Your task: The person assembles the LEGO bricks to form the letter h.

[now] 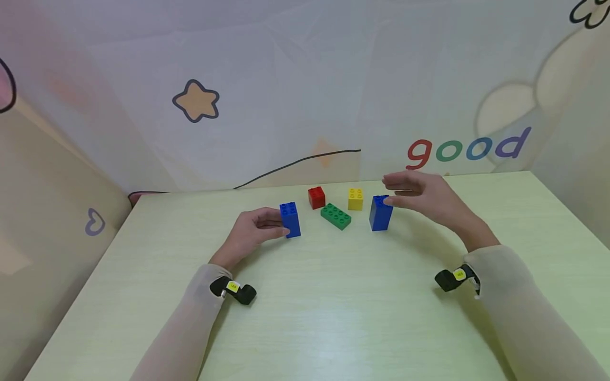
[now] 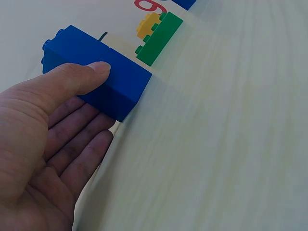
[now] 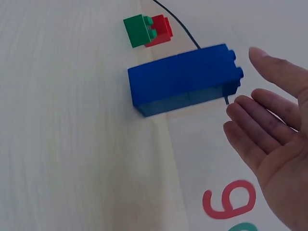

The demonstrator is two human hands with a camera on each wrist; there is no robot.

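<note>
My left hand [image 1: 254, 231] holds an upright blue toy brick stack [image 1: 290, 220] between thumb and fingers. In the left wrist view, the thumb [image 2: 86, 77] lies on its near face and the fingers reach behind it. Its lower end is close to the tabletop. On the right, a second blue toy brick stack [image 1: 380, 214] stands upright, with a faint seam midway along it in the right wrist view. My right hand [image 1: 424, 198] is beside its studded top, fingers extended and thumb apart. A gap shows between that hand and the stack [image 3: 185, 79] in the right wrist view.
Between the blue stacks lie a green brick [image 1: 335, 216], a red brick [image 1: 316, 197] and a yellow brick [image 1: 355, 199], near the back of the pale table [image 1: 305, 317]. Behind them rises a printed backdrop [image 1: 286, 95] with a star and coloured letters.
</note>
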